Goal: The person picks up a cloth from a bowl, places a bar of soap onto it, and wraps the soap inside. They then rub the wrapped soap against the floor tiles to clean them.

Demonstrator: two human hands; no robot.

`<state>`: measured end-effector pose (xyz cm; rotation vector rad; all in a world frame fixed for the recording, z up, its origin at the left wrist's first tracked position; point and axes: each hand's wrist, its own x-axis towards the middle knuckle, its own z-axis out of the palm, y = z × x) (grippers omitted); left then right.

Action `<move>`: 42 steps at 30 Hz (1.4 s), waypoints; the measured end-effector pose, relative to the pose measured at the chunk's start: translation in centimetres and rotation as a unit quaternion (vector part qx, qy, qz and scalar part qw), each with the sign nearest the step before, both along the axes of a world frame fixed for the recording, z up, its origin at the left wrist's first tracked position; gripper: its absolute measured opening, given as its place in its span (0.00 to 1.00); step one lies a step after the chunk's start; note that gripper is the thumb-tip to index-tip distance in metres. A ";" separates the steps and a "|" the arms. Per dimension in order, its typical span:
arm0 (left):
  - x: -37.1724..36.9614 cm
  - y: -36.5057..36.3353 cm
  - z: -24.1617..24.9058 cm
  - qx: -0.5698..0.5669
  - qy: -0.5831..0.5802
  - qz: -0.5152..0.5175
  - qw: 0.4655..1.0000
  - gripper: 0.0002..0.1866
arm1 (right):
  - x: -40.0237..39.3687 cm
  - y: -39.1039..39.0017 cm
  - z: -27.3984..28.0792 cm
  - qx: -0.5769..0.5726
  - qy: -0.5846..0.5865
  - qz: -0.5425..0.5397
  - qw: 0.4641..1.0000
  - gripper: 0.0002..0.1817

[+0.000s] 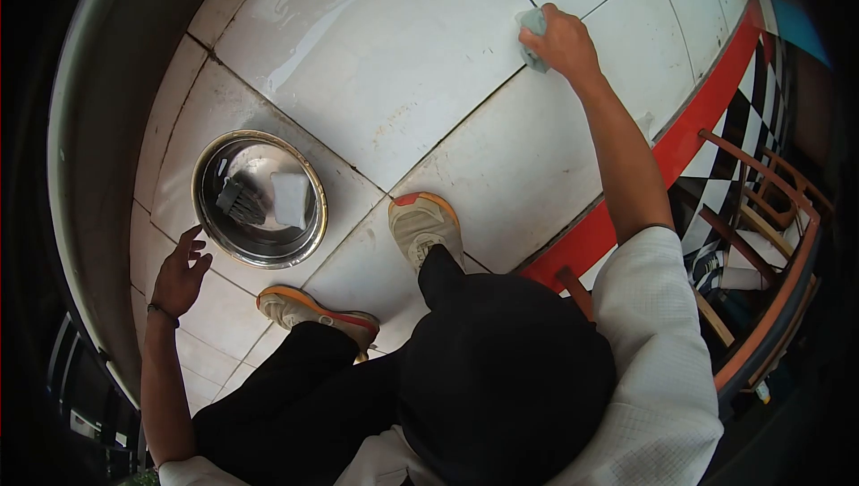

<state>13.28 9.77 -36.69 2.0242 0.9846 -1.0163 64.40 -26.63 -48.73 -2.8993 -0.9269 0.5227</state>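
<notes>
White floor tiles [385, 65] leave open room to pass from eleven to twelve o'clock. A round metal basin [255, 162] blocks nine o'clock, a shoe [425, 226] stands at centre, and a chair frame [787, 294] crowds three o'clock.

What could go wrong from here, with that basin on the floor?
The left hand is close beside the metal basin; a stray knock might tip it.
The left shoe is also near it and could kick it.
The shiny streak on the tiles looks wet, so stepping there might be slippery.
</notes>
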 end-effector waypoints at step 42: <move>0.9 -0.3 -0.1 -0.014 0.000 0.014 1.000 0.28 | -3.4 4.0 -1.2 0.043 -0.056 0.071 0.995 0.21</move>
